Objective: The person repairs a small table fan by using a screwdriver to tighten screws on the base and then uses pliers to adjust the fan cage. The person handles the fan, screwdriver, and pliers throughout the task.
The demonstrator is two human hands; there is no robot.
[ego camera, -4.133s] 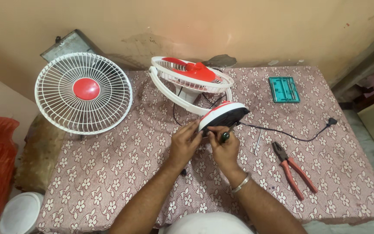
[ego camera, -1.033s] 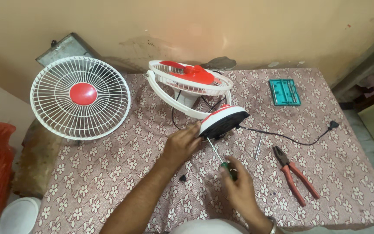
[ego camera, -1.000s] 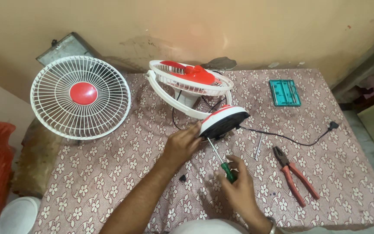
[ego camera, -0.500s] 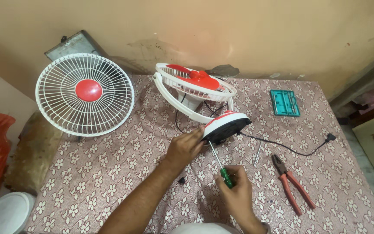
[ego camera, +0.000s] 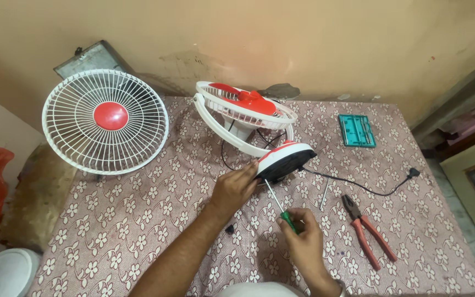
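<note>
Floral table point(ego camera: 111, 242), screwdriver point(ego camera: 279, 206) angled up-left into fan base point(ego camera: 284, 162)

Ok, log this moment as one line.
left hand: steadies fan base | right hand: holds screwdriver, tip at base underside | pliers: on table

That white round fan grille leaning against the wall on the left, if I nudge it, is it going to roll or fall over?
The fan grille stands nearly upright on its round rim, so a nudge would probably roll or topple it. Its thin, open wires suggest it is light for its size. The cloth-covered table may slow a roll somewhat.
</note>
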